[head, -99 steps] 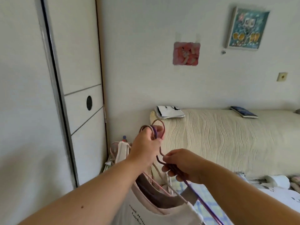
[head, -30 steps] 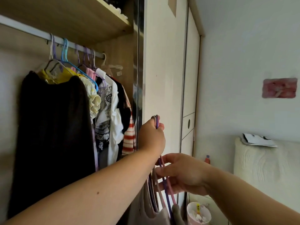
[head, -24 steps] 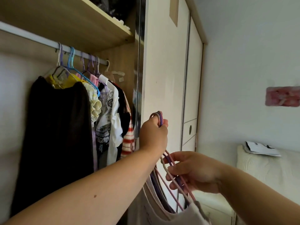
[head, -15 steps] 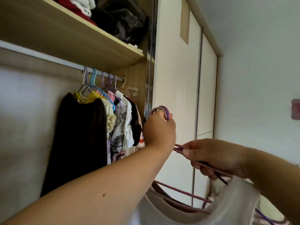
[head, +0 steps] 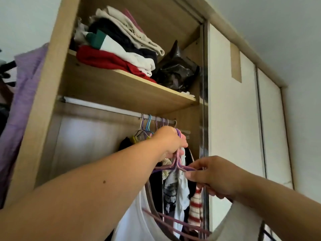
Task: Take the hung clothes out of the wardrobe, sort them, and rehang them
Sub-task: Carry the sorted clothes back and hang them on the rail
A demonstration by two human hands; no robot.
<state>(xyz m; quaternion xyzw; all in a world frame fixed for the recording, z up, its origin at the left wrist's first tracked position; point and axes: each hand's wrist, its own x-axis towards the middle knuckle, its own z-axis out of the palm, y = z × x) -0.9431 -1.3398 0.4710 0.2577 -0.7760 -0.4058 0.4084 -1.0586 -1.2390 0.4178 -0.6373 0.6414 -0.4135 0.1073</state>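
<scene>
Our left hand (head: 169, 141) grips bunched hangers (head: 177, 161) near the rail (head: 104, 106) to hook them | right hand (head: 213, 176) pinches their arms, steadying

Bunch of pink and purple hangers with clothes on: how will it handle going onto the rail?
The thin pink and purple hangers look stiff: their arms hold shape in the left hand. The white garment hangs limp and will likely sway. Bunched hooks may tangle; the right hand pinches one arm.

Single head-worn view, tilted upward, close to the open wardrobe (head: 52, 84), rail (head: 104, 107) and top shelf (head: 121, 87)
</scene>
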